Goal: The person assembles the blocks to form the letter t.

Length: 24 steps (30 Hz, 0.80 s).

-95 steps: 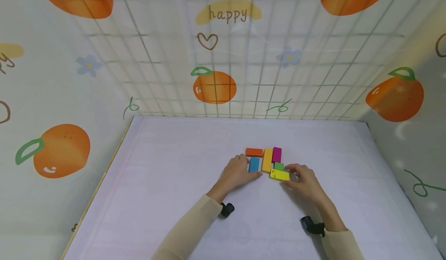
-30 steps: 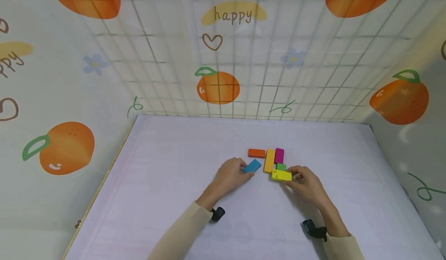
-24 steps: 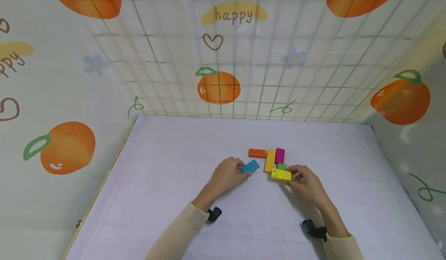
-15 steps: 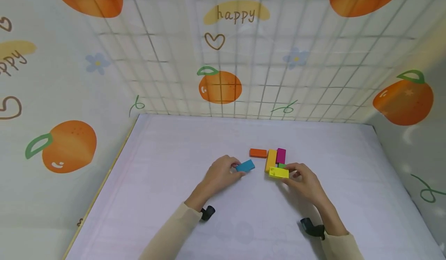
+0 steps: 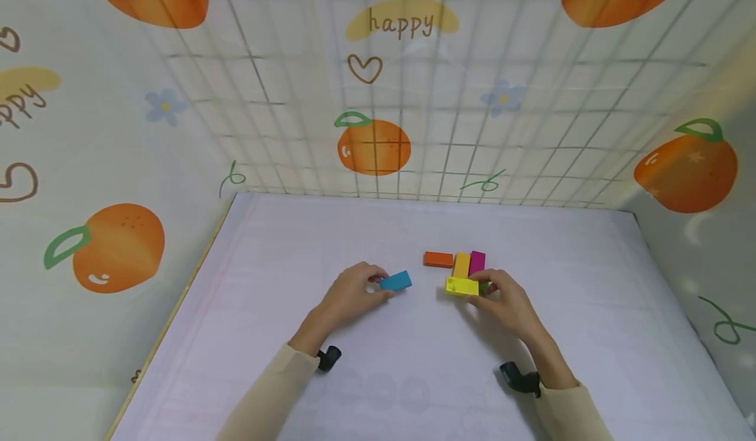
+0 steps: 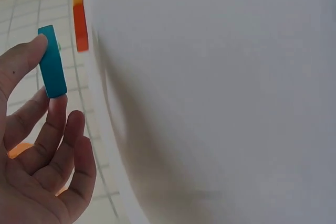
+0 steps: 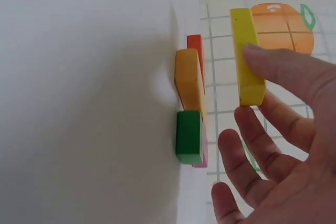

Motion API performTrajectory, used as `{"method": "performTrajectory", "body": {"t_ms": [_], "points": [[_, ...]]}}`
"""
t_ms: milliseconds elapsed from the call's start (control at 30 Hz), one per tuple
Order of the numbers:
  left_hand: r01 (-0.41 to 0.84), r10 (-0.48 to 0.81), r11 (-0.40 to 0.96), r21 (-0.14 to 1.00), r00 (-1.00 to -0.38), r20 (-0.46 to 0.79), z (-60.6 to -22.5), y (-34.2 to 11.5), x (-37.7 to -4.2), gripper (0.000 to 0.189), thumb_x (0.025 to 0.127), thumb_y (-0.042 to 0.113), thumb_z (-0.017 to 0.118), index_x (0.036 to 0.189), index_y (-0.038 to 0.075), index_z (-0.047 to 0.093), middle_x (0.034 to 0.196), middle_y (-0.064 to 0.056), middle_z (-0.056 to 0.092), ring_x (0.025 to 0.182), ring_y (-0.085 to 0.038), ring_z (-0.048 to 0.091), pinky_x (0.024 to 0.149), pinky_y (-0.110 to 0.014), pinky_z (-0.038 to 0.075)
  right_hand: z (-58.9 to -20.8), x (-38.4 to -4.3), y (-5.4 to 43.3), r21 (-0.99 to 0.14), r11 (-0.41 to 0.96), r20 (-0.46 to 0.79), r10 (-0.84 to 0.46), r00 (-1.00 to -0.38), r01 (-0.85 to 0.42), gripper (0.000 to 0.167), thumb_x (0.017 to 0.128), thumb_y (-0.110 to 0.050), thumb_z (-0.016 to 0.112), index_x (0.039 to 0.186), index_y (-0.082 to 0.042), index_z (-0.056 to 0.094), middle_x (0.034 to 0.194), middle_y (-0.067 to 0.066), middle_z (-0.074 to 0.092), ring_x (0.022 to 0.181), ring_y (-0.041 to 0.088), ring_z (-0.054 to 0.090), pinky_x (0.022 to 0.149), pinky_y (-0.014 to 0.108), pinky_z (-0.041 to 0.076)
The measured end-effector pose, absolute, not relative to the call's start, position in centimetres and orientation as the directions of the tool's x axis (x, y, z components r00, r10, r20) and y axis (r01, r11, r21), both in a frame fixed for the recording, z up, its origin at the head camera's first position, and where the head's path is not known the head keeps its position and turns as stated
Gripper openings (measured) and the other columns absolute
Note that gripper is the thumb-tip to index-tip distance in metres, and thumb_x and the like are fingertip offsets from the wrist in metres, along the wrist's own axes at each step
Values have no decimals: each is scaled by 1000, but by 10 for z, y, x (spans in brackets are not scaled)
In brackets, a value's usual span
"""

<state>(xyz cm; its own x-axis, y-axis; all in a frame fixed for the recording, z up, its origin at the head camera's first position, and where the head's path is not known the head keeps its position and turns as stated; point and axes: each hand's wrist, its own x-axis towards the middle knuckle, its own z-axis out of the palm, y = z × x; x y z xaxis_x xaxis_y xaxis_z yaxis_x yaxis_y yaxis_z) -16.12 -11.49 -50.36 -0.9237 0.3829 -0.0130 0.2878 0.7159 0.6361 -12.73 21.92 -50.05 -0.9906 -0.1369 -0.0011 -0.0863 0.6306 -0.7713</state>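
My left hand (image 5: 352,296) pinches a blue block (image 5: 396,281) between thumb and fingers, left of the group of blocks. In the left wrist view the blue block (image 6: 52,62) is held up off the table. A yellow block (image 5: 462,287) is pinched by my right hand (image 5: 505,302), raised over the near end of the orange-yellow block (image 5: 462,264). The right wrist view shows the yellow block (image 7: 247,56) apart from the blocks on the table. Beneath the right fingers, a green block (image 7: 190,136) is mostly hidden in the head view.
A red-orange block (image 5: 438,259) and a magenta block (image 5: 478,262) lie on either side of the orange-yellow one. They rest on a white table (image 5: 283,244) bounded by patterned cloth walls (image 5: 283,146). Black cameras (image 5: 520,378) sit on both wrists.
My left hand took the blue block from beside the red-orange one, turned it and carried it left. My right hand lifted the yellow block off its place by the green one and moved it left.
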Motion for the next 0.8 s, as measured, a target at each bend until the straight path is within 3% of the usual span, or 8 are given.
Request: {"method": "performTrajectory", "body": {"t_ms": [500, 800], "points": [[320, 386, 715, 622, -922, 32, -506, -158, -165, 35, 88, 35, 79, 117, 17, 72, 105, 4, 65, 99, -14, 61, 87, -37, 51, -500, -138, 199, -789, 600, 29, -179, -983, -133, 39, 84, -14, 83, 118, -10, 65, 112, 10, 58, 93, 27, 56, 76, 35, 52], [301, 369, 732, 611, -929, 16, -505, -174, -171, 35, 88, 31, 80, 119, 17, 72, 108, 4, 64, 103, -14, 60, 92, -37, 49, -499, -145, 188, -796, 584, 40, -210, -977, -158, 37, 84, -13, 82, 117, -11, 66, 108, 4, 61, 92, 27, 55, 74, 31, 52]]}}
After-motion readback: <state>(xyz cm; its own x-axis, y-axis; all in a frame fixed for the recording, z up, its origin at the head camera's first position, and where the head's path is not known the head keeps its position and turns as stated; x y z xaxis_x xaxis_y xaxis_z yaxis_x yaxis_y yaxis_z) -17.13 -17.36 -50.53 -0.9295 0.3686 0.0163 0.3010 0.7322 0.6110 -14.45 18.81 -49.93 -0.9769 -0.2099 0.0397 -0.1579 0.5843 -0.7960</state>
